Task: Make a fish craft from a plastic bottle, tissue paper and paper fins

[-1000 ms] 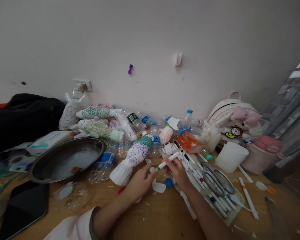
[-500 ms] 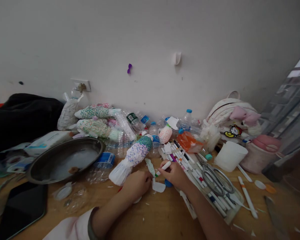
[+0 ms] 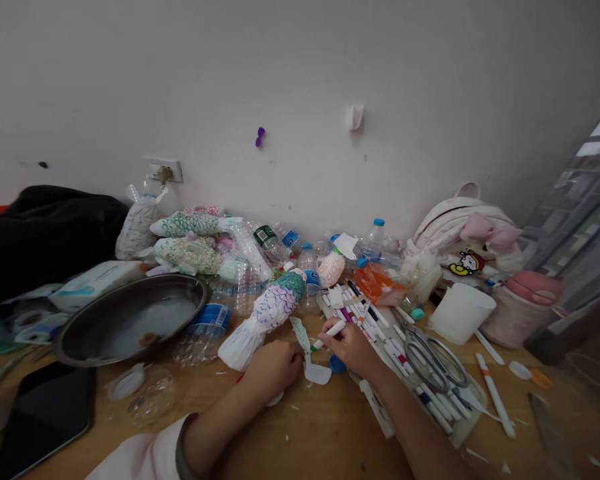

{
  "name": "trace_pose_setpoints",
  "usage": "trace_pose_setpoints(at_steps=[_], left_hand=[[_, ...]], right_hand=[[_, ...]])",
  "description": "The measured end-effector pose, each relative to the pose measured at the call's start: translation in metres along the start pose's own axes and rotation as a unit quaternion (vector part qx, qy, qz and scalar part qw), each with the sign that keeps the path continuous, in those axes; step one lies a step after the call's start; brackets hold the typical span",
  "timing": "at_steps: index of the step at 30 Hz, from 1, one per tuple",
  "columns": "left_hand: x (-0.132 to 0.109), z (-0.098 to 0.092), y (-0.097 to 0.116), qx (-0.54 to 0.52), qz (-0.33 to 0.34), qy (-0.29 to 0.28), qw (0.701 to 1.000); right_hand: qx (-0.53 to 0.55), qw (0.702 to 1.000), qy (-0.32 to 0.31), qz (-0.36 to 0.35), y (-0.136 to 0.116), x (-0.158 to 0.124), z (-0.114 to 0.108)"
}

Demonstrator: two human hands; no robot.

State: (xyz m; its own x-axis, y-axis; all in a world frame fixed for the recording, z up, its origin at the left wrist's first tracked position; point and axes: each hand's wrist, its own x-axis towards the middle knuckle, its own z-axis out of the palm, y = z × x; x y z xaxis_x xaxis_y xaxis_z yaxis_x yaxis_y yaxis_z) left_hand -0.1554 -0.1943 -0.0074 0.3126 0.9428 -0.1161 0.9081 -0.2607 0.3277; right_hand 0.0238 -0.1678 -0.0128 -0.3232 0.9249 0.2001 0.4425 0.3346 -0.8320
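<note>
My right hand [image 3: 351, 347] is closed around a white felt-tip marker [image 3: 330, 334] with a green tip, which points down at a small white cut-out piece [image 3: 317, 374]. The upper strip of that piece bears green marks. My left hand [image 3: 274, 367] rests on the table, fingers curled in against the cut-out's left edge; its fingertips are partly hidden. Just behind my left hand lies a fish figure [image 3: 276, 307] wrapped in white, with purple and green scale marks and a gathered white tail. A blue bottle cap [image 3: 337, 364] sits beside my right hand.
To the right is a tray of markers [image 3: 437, 400] with large grey scissors [image 3: 433, 360] on it. A white cup [image 3: 463, 312] stands behind. On the left are a metal basin [image 3: 130, 320] and a black tablet [image 3: 47, 420]. Plastic bottles [image 3: 267, 240] and other fish figures [image 3: 190, 257] line the wall.
The marker in my right hand has shifted very slightly, its tip staying by the cut-out. My left hand holds its place.
</note>
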Motion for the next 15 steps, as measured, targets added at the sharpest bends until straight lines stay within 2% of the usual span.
trace_pose_setpoints(at_steps=[6, 10, 15], left_hand=[[0.0005, -0.0001, -0.0001, 0.023, 0.002, 0.001, 1.0], [0.0008, 0.0012, -0.0004, 0.03, -0.001, -0.002, 1.0], [0.0004, 0.0009, 0.0005, 0.037, 0.0, 0.002, 0.999]], right_hand=[[-0.029, 0.999, -0.015, -0.006, -0.0008, -0.0002, 0.0029], [-0.006, 0.999, -0.034, -0.004, -0.0019, -0.0018, -0.0009], [0.023, 1.0, -0.007, -0.001, -0.0013, -0.001, -0.0004]])
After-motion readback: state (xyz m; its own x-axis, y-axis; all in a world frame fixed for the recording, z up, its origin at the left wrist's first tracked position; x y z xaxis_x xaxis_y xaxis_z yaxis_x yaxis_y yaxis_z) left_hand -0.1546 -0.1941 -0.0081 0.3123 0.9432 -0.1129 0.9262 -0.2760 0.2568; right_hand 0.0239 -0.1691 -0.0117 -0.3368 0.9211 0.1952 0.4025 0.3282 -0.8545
